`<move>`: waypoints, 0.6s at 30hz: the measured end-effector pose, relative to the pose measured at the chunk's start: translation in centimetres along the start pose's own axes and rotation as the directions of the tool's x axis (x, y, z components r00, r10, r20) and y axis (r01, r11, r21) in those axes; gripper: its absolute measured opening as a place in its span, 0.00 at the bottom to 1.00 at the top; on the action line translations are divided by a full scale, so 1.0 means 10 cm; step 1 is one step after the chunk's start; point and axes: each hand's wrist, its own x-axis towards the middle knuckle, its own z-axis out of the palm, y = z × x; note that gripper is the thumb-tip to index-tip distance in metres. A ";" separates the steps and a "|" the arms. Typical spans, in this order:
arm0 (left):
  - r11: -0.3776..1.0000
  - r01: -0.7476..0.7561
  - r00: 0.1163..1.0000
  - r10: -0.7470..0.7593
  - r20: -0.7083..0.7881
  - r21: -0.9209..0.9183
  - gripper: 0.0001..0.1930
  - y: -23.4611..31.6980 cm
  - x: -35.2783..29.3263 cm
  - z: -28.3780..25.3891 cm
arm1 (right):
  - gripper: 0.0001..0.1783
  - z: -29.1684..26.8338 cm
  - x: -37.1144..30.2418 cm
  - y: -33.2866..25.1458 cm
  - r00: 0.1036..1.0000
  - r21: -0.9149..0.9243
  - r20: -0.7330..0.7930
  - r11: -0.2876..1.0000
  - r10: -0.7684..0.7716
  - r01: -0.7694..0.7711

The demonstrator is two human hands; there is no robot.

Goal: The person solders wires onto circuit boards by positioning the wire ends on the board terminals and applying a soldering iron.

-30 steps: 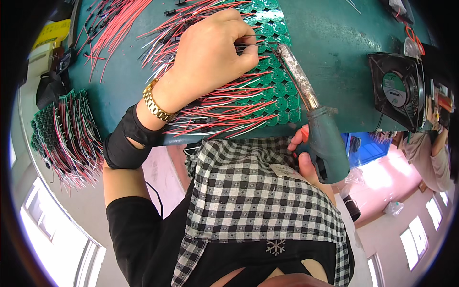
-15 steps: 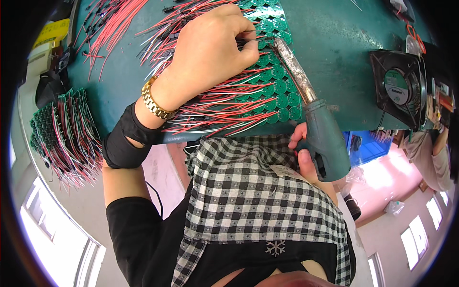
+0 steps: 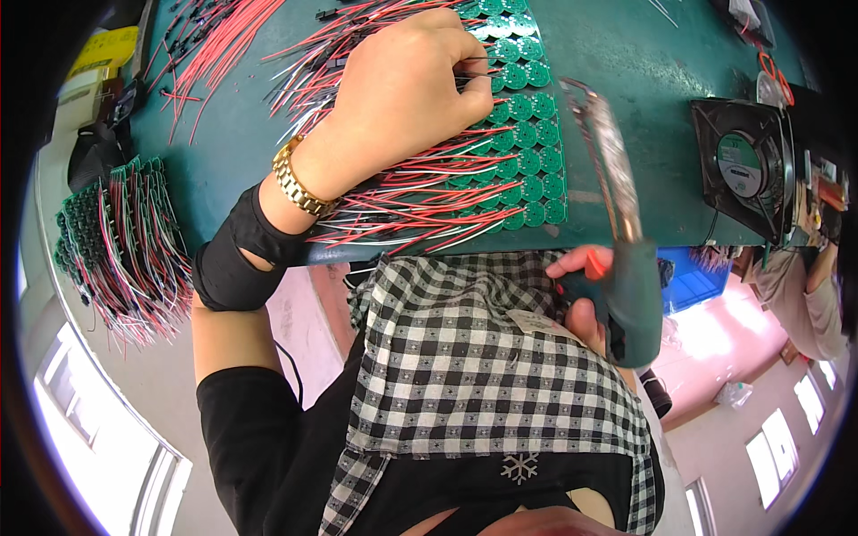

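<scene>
A panel of small round green circuit boards (image 3: 543,134) lies on the bench, with rows of red, white and black wires (image 3: 416,189) running leftward from it. My left hand (image 3: 407,98) is over the panel's upper part, thumb and forefinger pinched on a thin black wire (image 3: 475,60) at the boards. Beside the bench's near edge, my right hand (image 3: 583,314) grips a dark green soldering gun (image 3: 636,308). Its long metal tip (image 3: 608,147) points up, just right of the panel and apart from the boards. The gun's body hides part of that hand.
A black square fan (image 3: 742,165) stands on the right of the green bench (image 3: 626,54). Loose red wires (image 3: 228,45) lie at the far left; a bundle of wired boards (image 3: 121,250) hangs at the left edge. A blue bin (image 3: 697,277) is below. Another person's arm (image 3: 822,295) shows at right.
The soldering gun has moved right and toward me, its tip drawing away from the boards. My left hand has shifted only slightly to the right, still pinching the black wire.
</scene>
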 end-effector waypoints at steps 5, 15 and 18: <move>0.999 -0.011 1.000 0.011 -0.020 0.030 0.03 -0.01 -0.02 -0.01 | 0.17 -0.11 0.02 0.07 0.997 -0.176 0.058 0.982 -0.054 0.063; 0.992 -0.028 0.999 0.023 -0.047 -0.119 0.04 0.15 0.00 -0.09 | 0.20 -0.09 -0.03 0.06 0.999 -0.046 0.006 0.998 0.040 -0.040; 0.989 -0.017 0.995 0.031 0.090 -0.150 0.04 0.06 -0.06 -0.06 | 0.20 -0.09 -0.03 0.05 0.995 -0.094 0.068 0.993 0.078 -0.072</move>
